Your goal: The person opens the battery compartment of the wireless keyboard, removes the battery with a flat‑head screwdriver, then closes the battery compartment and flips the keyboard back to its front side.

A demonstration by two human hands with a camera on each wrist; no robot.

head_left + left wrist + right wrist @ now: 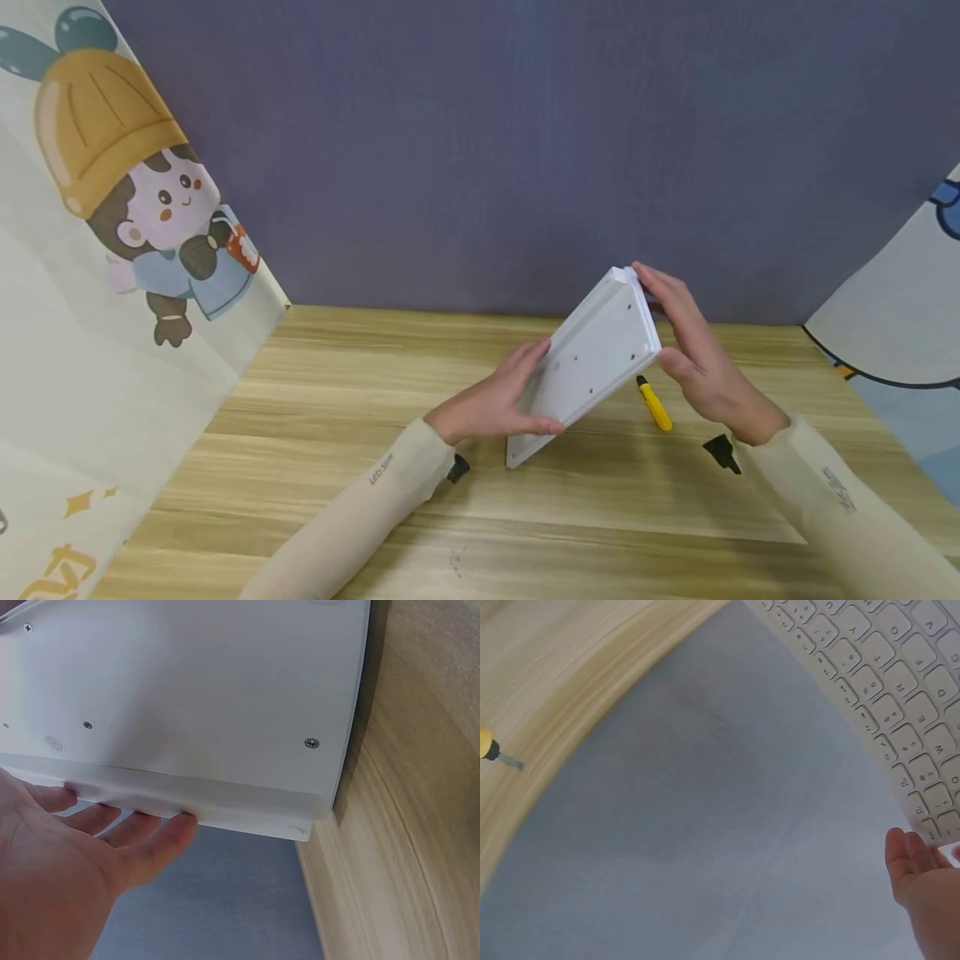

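Note:
A white keyboard (592,358) stands tilted on one short end, its lower end at the tabletop. Its underside, dotted with small screws, faces the head camera; the keys (900,682) show in the right wrist view. My left hand (498,396) grips it across its width, thumb on the near long edge and fingers (161,844) along the thicker edge. At the raised end, my right hand (701,367) holds the short side between thumb and fingers. Below that end lies a small yellow tool (655,404) with a black collar; its short metal tip shows in the right wrist view.
The wooden table (360,375) runs back to a dark grey-blue panel (480,150). A pale cloth with a cartoon figure (172,208) hangs on the left, and another printed cloth (892,283) on the right.

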